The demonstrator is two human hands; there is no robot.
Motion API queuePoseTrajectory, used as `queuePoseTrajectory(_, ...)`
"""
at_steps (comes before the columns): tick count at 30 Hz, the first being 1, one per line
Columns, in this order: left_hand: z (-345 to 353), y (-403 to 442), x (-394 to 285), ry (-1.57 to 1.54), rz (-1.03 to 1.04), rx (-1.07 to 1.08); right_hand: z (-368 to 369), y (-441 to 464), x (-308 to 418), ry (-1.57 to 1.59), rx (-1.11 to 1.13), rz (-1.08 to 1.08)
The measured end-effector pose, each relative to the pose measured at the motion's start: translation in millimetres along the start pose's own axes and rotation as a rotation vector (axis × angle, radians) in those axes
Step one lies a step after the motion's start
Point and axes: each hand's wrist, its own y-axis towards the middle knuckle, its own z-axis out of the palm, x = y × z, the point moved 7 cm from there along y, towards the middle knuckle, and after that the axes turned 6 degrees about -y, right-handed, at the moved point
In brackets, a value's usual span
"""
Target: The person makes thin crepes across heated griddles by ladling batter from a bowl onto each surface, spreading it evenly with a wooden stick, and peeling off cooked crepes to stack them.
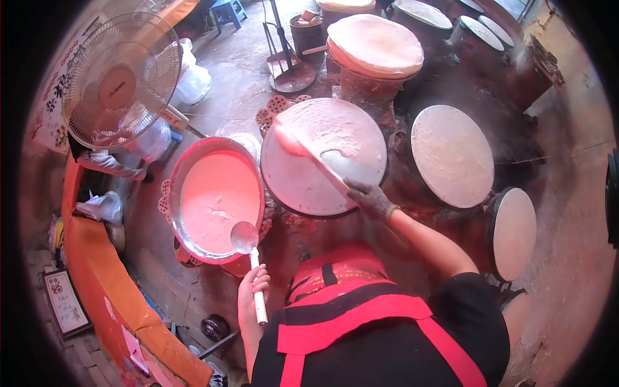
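Wrapped round the white handle of a metal ladle (245,237) is my left hand (255,287); the ladle's bowl is over the near edge of a large basin (256,169) of pale batter (216,193). My right hand (370,198), in a dark glove, grips one end of a long flat spreader (316,160). The spreader lies across a round griddle (290,187), and its far end is blurred. Batter (322,119) covers the upper part of the griddle, with streaks and a smoother grey patch near the spreader.
On the right are round griddles with pale sheets (452,156), (516,233). A stack of thin round sheets (375,45) stands beyond the middle griddle. At the left are a fan (119,84), an orange ledge (109,271) and part of another person's arm (113,164).
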Motion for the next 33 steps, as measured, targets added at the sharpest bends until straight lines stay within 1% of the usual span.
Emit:
queuePoseTrajectory(1, 1, 0, 4, -0.043, -0.034, 0.028, -6, -14, 1, -0.05, 0.064, 0.028)
queuePoseTrajectory(2, 2, -1, 5, -0.051, -0.024, 0.034, -14, -24, 2, -0.101, 0.128, 0.055)
queuePoseTrajectory(4, 2, -5, 10, -0.065, -0.001, 0.047, -37, -31, -3, 0.082, 0.227, 0.261)
queuePoseTrajectory(5, 2, -7, 12, -0.06, 0.024, 0.045, -46, -21, -11, 0.186, 0.162, 0.335)
queuePoseTrajectory(7, 4, -10, 14, -0.044, 0.069, 0.037, -65, 21, -9, 0.022, -0.131, -0.076)
queuePoseTrajectory(8, 5, -12, 17, -0.043, 0.079, 0.036, -69, 30, 10, 0.117, -0.362, -0.061)
queuePoseTrajectory(11, 4, -20, 27, -0.037, 0.118, 0.011, -34, 64, -7, 0.069, 0.012, 0.036)
queuePoseTrajectory(12, 2, -23, 31, -0.03, 0.134, -0.002, -24, 59, -10, -0.14, 0.242, -0.041)
queuePoseTrajectory(13, -1, -26, 35, -0.024, 0.15, -0.018, -26, 45, -5, -0.17, 0.22, -0.243)
queuePoseTrajectory(15, -10, -32, 46, -0.087, 0.144, -0.014, -38, 20, 6, -0.089, 0.287, -0.143)
queuePoseTrajectory(16, -13, -34, 51, -0.115, 0.153, -0.023, -47, 8, 9, 0.016, 0.376, 0.16)
queuePoseTrajectory(17, -17, -37, 55, -0.095, 0.164, -0.033, -52, 20, -19, 0.19, 0.424, 0.278)
queuePoseTrajectory(18, -20, -39, 58, -0.108, 0.162, -0.036, -58, 37, -23, 0.173, 0.325, 0.164)
queuePoseTrajectory(20, -25, -42, 62, -0.121, 0.147, -0.047, -65, 70, -5, -0.03, 0.112, -0.131)
queuePoseTrajectory(23, -24, -45, 62, -0.074, 0.152, -0.082, -33, 68, -14, 0.004, 0.217, -0.016)
queuePoseTrajectory(24, -20, -45, 59, -0.059, 0.143, -0.086, -28, 53, -17, -0.033, 0.271, -0.063)
queuePoseTrajectory(26, -15, -40, 51, -0.022, 0.117, -0.091, -34, -9, -18, -0.104, 0.354, -0.264)
queuePoseTrajectory(27, -13, -36, 46, -0.005, 0.102, -0.09, -43, -39, -21, -0.085, 0.357, -0.282)
queuePoseTrajectory(28, -9, -32, 42, 0.008, 0.081, -0.083, -53, -65, -25, -0.04, 0.333, -0.254)
queuePoseTrajectory(30, 1, -22, 31, 0.042, 0.032, -0.069, -61, -85, -33, 0.07, 0.211, -0.085)
queuePoseTrajectory(32, 13, -14, 21, 0.079, -0.061, -0.042, -53, -94, -55, 0.199, -0.006, 0.176)
queuePoseTrajectory(33, 19, -10, 15, 0.121, -0.102, -0.032, -49, -91, -41, 0.246, -0.249, 0.183)
